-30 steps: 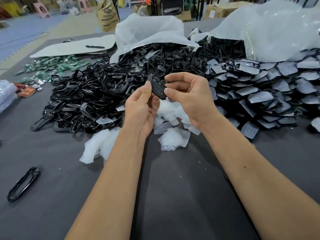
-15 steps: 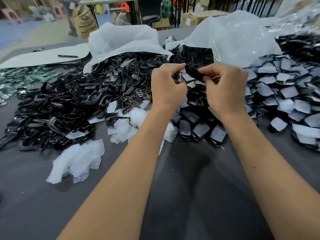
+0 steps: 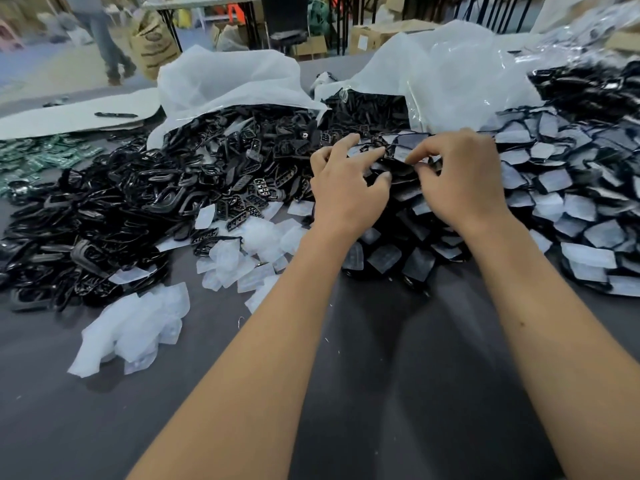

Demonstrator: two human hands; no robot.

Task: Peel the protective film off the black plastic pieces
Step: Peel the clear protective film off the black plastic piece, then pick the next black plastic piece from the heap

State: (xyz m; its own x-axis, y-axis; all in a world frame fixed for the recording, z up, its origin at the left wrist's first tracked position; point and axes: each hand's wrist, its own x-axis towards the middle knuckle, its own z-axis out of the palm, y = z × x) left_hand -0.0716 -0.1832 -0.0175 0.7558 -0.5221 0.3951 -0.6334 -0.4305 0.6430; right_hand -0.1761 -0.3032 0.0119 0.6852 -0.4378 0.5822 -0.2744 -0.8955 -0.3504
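Observation:
I hold one black plastic piece (image 3: 394, 168) above the heap, a pale film patch showing on its top. My left hand (image 3: 346, 192) grips its left end, thumb underneath and fingers spread above. My right hand (image 3: 462, 178) pinches its right end with curled fingertips. Whether the fingertips have the film's edge I cannot tell. Under and to the right of my hands lies the pile of film-covered pieces (image 3: 571, 206). Bare black pieces with slots (image 3: 249, 168) are heaped to the left.
Peeled film scraps (image 3: 138, 327) lie at front left and more film scraps (image 3: 249, 251) lie centre. Black frames (image 3: 86, 216) fill the left, green boards (image 3: 38, 161) beyond. Two white bags (image 3: 225, 77) spill parts at the back. Grey table cover (image 3: 381, 393) is in front. A person (image 3: 100, 36) walks far behind.
My hands have moved with the piece from over the scraps to over the film-covered pile. My view shifted right and closer. The left fingers have spread out.

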